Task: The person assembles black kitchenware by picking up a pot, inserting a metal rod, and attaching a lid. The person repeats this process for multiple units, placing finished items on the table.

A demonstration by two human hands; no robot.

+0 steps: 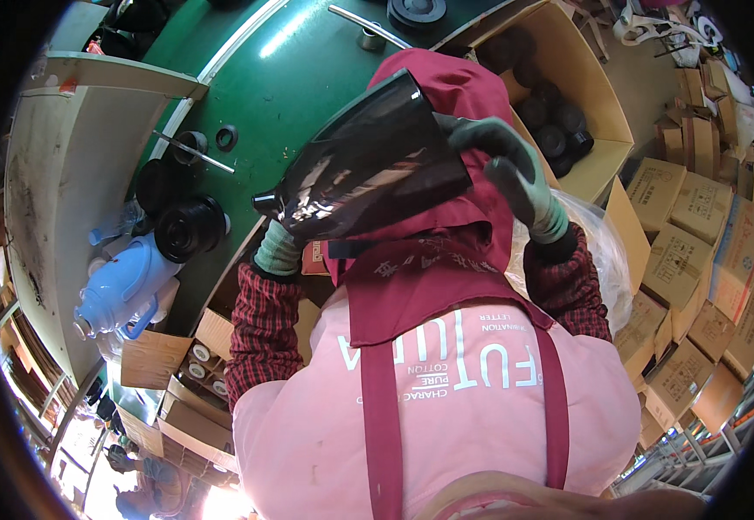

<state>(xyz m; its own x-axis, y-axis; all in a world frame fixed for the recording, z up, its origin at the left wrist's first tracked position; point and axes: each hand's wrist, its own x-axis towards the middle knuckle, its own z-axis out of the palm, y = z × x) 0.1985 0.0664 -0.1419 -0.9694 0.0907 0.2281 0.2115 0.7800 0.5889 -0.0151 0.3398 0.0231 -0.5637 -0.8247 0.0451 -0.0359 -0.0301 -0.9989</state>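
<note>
A glossy black bottle-shaped shell (pixel 368 165) is held tilted in front of my chest, its narrow neck toward the lower left and its wide end toward the right. My left hand (pixel 276 248), in a grey-green knit glove, is at the neck end; its fingers are hidden behind the shell, which it supports. My right hand (pixel 516 169), gloved alike, curls its fingers at the rim of the wide end, with the thumb held away. Below the shell lies my dark red apron (pixel 429 269).
The green workbench (pixel 264 104) carries metal rods, a small black ring (pixel 226 137) and black round parts. At left stand a light blue jug (pixel 130 277) and a black lidded piece (pixel 188 229). An open carton (pixel 598 113) of black parts is at right, near stacked cartons (pixel 698 199).
</note>
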